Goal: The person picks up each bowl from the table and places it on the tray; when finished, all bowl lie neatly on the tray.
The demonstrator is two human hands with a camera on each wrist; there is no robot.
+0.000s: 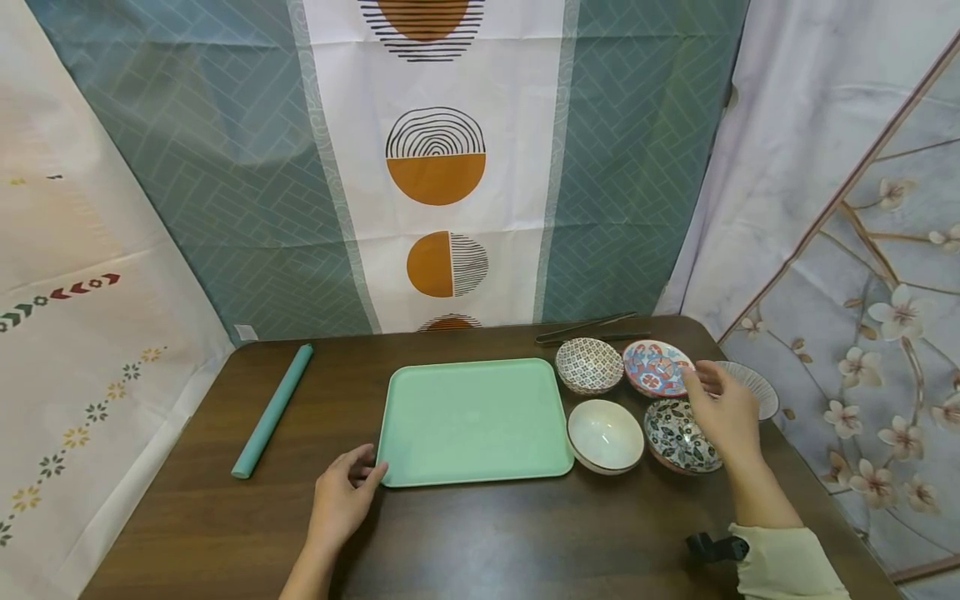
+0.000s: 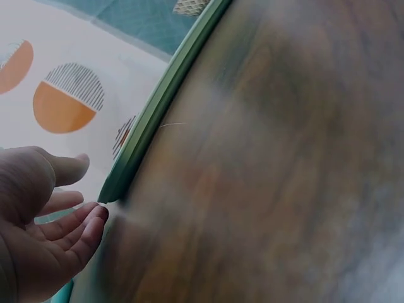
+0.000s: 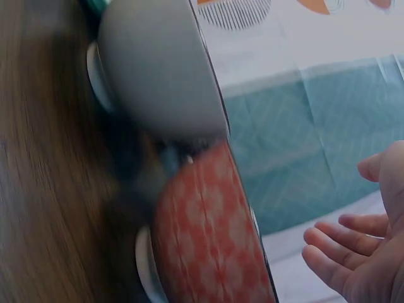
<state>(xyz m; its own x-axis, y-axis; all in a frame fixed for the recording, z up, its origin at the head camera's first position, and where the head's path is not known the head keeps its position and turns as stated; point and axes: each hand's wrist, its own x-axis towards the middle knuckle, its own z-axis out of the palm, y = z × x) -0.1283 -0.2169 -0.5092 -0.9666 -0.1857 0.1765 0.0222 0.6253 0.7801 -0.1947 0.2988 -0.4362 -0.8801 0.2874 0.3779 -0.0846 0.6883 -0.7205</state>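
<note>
A light green rectangular tray (image 1: pixel 476 425) lies on the brown table. At its near left corner is my left hand (image 1: pixel 341 500), fingers loosely bent; in the left wrist view the fingertips meet the corner of the tray edge (image 2: pixel 148 120). My right hand (image 1: pixel 726 408) hovers over the bowls at the right with fingers relaxed, nothing in its grasp. Nearest it are a red-and-blue patterned bowl (image 1: pixel 654 368), a dark floral bowl (image 1: pixel 678 435) and a partly hidden white ribbed bowl (image 1: pixel 761 393). The right wrist view shows a red-sided bowl (image 3: pixel 205 221) apart from the fingers.
A plain white bowl (image 1: pixel 606 435) and a lattice-patterned bowl (image 1: pixel 588 365) stand beside the tray's right edge. Dark, long, thin utensils (image 1: pixel 588 329) lie along the back edge. A teal roll (image 1: pixel 273 408) lies at the left. Patterned curtains (image 1: pixel 637 167) hang behind the table.
</note>
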